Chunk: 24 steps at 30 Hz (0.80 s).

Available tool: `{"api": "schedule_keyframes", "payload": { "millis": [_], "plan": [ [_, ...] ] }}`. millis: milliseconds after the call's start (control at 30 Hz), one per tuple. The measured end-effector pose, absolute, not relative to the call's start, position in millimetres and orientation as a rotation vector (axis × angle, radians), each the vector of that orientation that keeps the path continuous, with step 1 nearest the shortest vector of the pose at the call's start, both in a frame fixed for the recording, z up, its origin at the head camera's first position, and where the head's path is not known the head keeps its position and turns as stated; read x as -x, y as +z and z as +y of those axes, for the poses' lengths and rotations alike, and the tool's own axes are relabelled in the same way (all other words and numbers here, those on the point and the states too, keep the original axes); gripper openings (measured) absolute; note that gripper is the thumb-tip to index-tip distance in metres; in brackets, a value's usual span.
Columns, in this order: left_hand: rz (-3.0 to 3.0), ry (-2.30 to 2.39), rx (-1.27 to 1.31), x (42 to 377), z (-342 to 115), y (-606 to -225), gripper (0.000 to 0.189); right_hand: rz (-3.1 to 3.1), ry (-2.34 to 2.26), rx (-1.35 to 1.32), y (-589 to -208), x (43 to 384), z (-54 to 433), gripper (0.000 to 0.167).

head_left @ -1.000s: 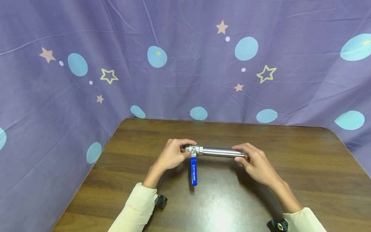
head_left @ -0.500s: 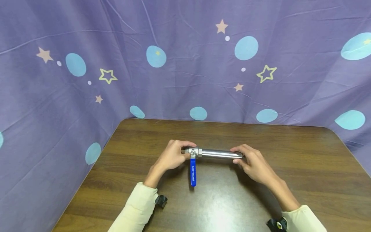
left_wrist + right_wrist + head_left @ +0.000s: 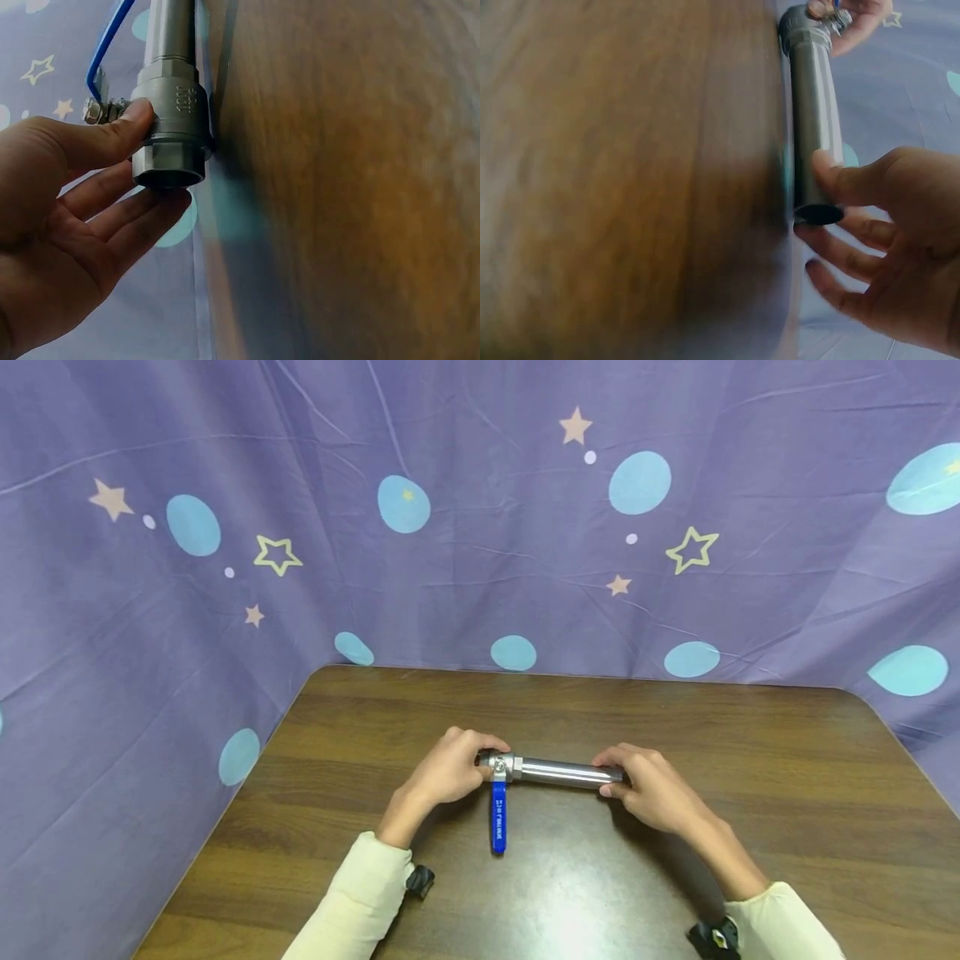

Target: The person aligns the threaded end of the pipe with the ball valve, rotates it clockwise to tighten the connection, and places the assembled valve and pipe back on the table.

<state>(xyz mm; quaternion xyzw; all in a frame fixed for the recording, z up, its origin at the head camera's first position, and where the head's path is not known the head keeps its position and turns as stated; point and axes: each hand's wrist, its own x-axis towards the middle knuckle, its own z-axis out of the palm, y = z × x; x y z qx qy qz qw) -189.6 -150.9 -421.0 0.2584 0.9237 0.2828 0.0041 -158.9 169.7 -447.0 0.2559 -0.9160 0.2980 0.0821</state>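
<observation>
A steel ball valve (image 3: 506, 766) with a blue lever handle (image 3: 498, 818) is joined to a shiny steel pipe (image 3: 562, 772) lying crosswise before me. The lever points toward me, at right angles to the pipe. My left hand (image 3: 450, 768) grips the valve body at its left end, thumb on the near side. In the left wrist view the valve's hexagonal open end (image 3: 171, 163) faces the camera. My right hand (image 3: 660, 787) holds the pipe's far right end between thumb and fingers. The right wrist view shows the pipe's hollow end (image 3: 819, 214) beside those fingers.
A brown wooden table (image 3: 360, 710) lies under both hands. Behind it and on the left hangs a purple curtain (image 3: 465, 593) with stars and blue ovals. Dark straps (image 3: 420, 882) sit at both wrists.
Both hands have lowered the valve and pipe toward the table and slightly nearer to me. The pipe's right end has shifted a little left. Both grips stay on.
</observation>
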Motion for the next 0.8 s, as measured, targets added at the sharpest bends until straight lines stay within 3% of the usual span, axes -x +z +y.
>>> {"api": "schedule_keyframes", "payload": {
  "millis": [433,800],
  "plan": [
    [2.828,0.862,-0.688,181.4,-157.2,-413.4,0.045,-2.816,0.862,-0.703,-435.7,146.5,175.6,0.032],
    [3.02,0.89,-0.539,167.0,-187.3,-395.3,0.049,-2.842,0.773,-0.462,-421.7,114.0,216.4,0.056]
  ]
}}
